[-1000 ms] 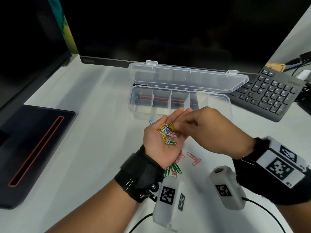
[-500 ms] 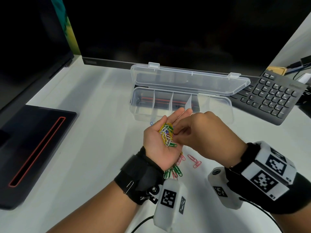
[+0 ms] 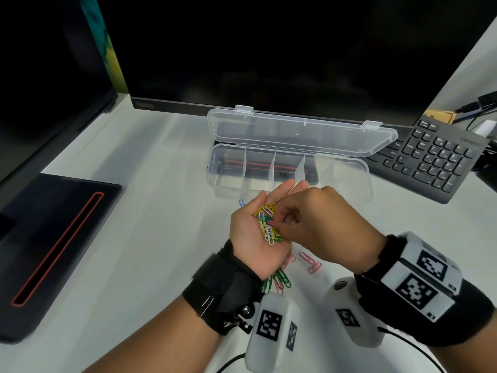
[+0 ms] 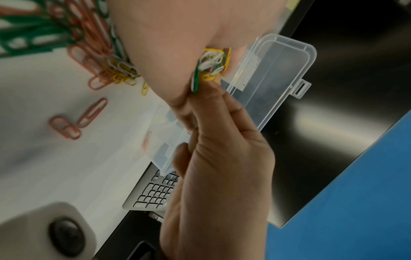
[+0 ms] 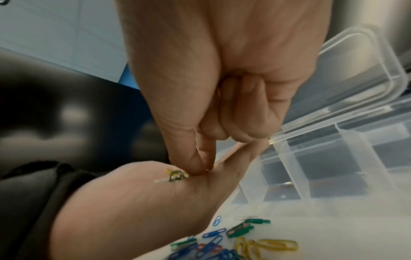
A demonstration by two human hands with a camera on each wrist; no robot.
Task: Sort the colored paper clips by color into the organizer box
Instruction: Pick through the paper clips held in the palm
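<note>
My left hand [image 3: 279, 193] lies palm up above the white table with straight fingers. It carries a small heap of paper clips [image 3: 266, 223] in yellow, white, green and pink. My right hand [image 3: 279, 224] comes in from the right, its thumb and forefinger pinching a clip in that heap; the pinch [image 5: 204, 168] sits on the palm. The clip's colour is hard to tell. The clear organizer box [image 3: 349, 170] stands just beyond the hands with its lid [image 3: 295, 135] open. Its compartments look empty. Loose pink clips [image 3: 309, 261], green clips [image 3: 279, 281] and a blue clip [image 3: 242, 203] lie on the table under the hands.
A black keyboard [image 3: 435, 157] sits at the right behind the box. A dark monitor [image 3: 269, 49] fills the back. A black slab with a red-edged slot [image 3: 53, 238] lies at the left. More blue clips [image 5: 213, 246] and yellow clips [image 5: 278, 245] lie on the table.
My right fingertips have slid from the far edge of the heap down toward the heel of the left palm and closed into a pinch. The left hand has stayed put.
</note>
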